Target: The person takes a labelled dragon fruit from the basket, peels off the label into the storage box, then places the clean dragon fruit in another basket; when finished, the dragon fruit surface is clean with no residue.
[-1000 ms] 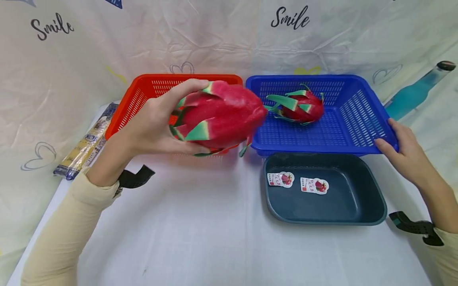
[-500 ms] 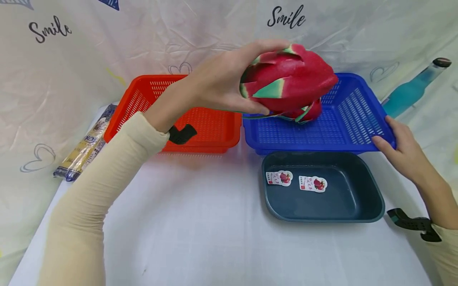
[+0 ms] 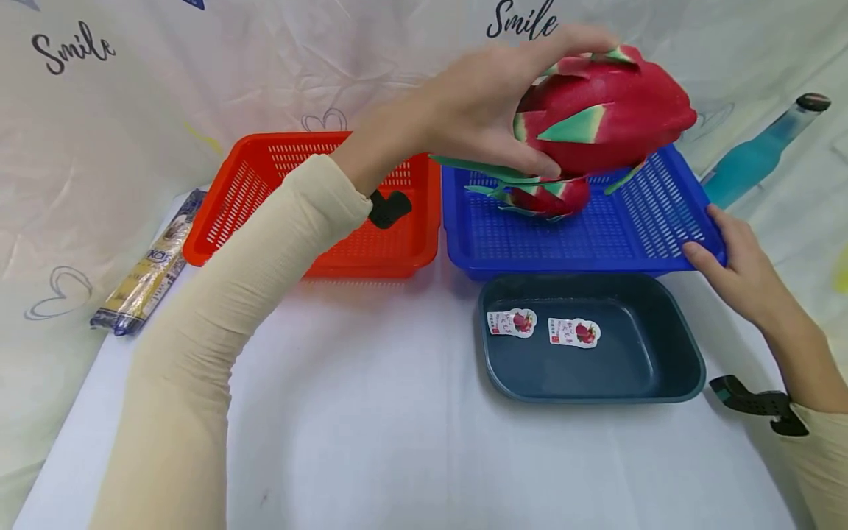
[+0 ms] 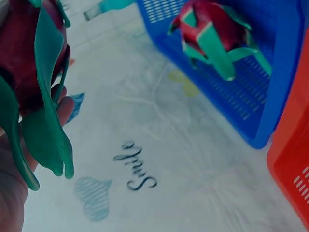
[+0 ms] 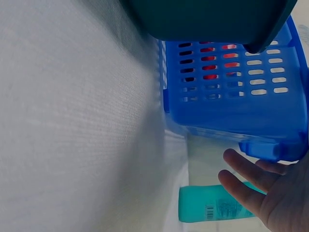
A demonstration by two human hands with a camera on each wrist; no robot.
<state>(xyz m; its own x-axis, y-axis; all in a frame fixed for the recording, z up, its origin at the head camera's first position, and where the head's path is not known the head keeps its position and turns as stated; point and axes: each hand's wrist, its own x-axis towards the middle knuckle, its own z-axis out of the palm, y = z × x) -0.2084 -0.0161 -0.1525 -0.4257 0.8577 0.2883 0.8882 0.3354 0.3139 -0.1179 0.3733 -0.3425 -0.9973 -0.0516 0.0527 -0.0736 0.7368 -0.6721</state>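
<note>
In the head view my left hand [image 3: 493, 103] grips a large red dragon fruit [image 3: 616, 110] with green scales, thumb below and fingers over the top. It is held up over the blue basket [image 3: 477, 254]. A smaller dragon fruit [image 3: 553, 199] lies inside that basket, partly covered by the held one. The left wrist view shows the held dragon fruit's [image 4: 46, 87] long green leaves against my palm. My right hand [image 3: 748, 276] pinches the blue basket's right rim between thumb and finger. In the right wrist view its other fingers [image 5: 244, 169] extend loosely below the basket's end lip.
A red basket [image 3: 424, 250] stands left of the blue one. In front sits a dark teal tub [image 3: 596, 375] with two dragon fruit labels [image 3: 512, 322] in it. A blue bottle [image 3: 748, 165] is at the right, and a gold packet [image 3: 149, 276] lies far left.
My left hand has carried the large dragon fruit from over the red basket to the right and up, over the blue basket. My right hand has stayed on the rim.
</note>
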